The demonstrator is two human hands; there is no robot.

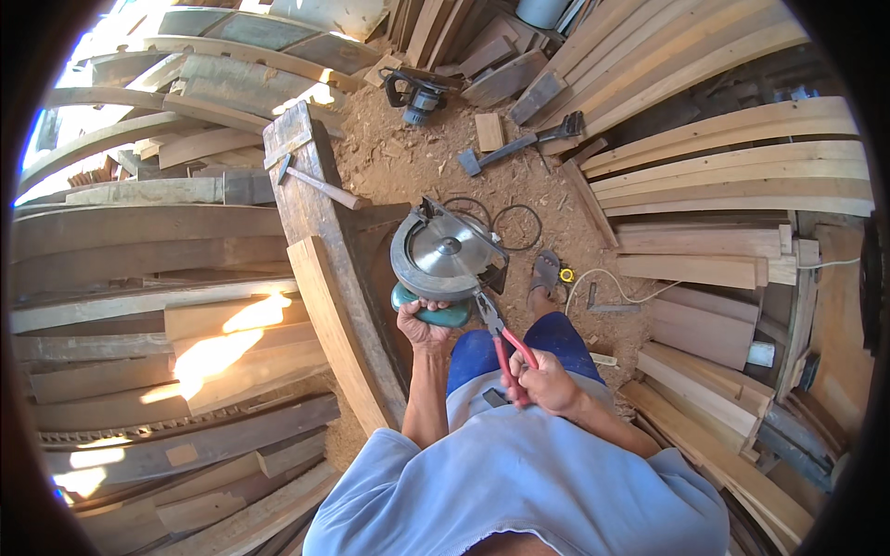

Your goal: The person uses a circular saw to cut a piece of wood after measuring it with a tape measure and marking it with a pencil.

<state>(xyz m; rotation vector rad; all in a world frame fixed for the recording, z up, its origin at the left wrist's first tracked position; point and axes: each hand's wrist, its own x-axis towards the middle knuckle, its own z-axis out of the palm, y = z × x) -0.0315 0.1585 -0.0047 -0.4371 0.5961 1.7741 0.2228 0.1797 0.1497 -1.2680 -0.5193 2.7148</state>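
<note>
Your left hand (422,324) grips the teal body of the saw (443,259) from below, fingers wrapped round it. The saw lies on its side over your lap, its round blade facing up, just right of the near plank (338,329) that leans toward you. Your right hand (547,382) is clenched round the red handles of the pliers (501,338); their nose touches the saw's near right edge, just under the guard.

Surroundings: a hammer (315,181) rests across the beam (306,176) to the far left of the saw. A black cord (514,222) loops on the sawdust floor (408,153) just beyond the saw. Farther off lie a second hammer (519,146) and another power tool (419,93). Your foot in a sandal (545,273) sits right of the saw, a white cable (607,283) trailing beside it. Stacked boards (732,176) crowd the right side; curved timbers (139,241) fill the left. The plank and beam hem the saw in closely on the left.
</note>
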